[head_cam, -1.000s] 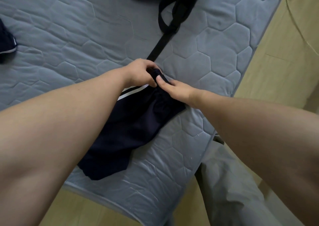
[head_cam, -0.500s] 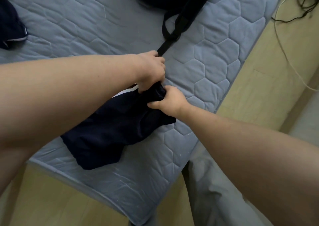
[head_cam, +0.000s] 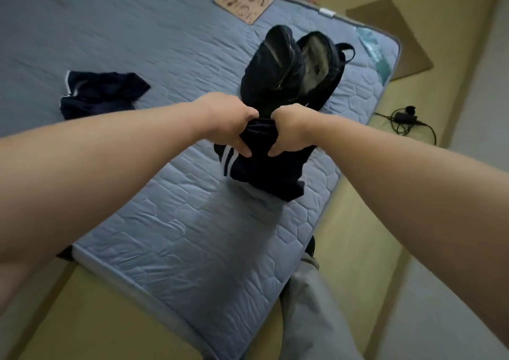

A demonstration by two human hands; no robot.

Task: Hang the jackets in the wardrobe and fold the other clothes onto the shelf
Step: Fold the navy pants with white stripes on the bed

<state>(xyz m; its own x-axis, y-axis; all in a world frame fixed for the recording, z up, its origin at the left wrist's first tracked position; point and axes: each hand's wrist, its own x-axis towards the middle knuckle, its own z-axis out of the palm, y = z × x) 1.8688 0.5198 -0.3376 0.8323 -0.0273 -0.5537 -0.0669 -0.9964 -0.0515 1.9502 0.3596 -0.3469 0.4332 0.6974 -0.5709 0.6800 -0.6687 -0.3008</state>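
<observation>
Blue-grey quilted mattress (head_cam: 170, 249) on a yellowish floor (head_cam: 358, 235). Toward the mattress's far right corner, 1 dark backpack (head_cam: 278, 65), unzipped and gaping. At its far edge, a tan printed board (head_cam: 242, 1). Beyond that corner, flat brown cardboard (head_cam: 396, 29). Right of the mattress, a black charger with tangled cable (head_cam: 405, 117).

The person is wearing loose trousers in a light grey cloth. One trouser leg (head_cam: 311, 318) is showing at the near right of the scene, its fabric lying in soft, long creases. At its far end the cloth is bunching into a paler, beige-tinged fold, and a small dark patch just beyond it is too small to identify. The left forearm (head_cam: 110, 153) and right forearm (head_cam: 399, 172) are showing bare along their whole visible length. The left hand (head_cam: 228, 123) and right hand (head_cam: 289, 131) are showing bare too.
</observation>
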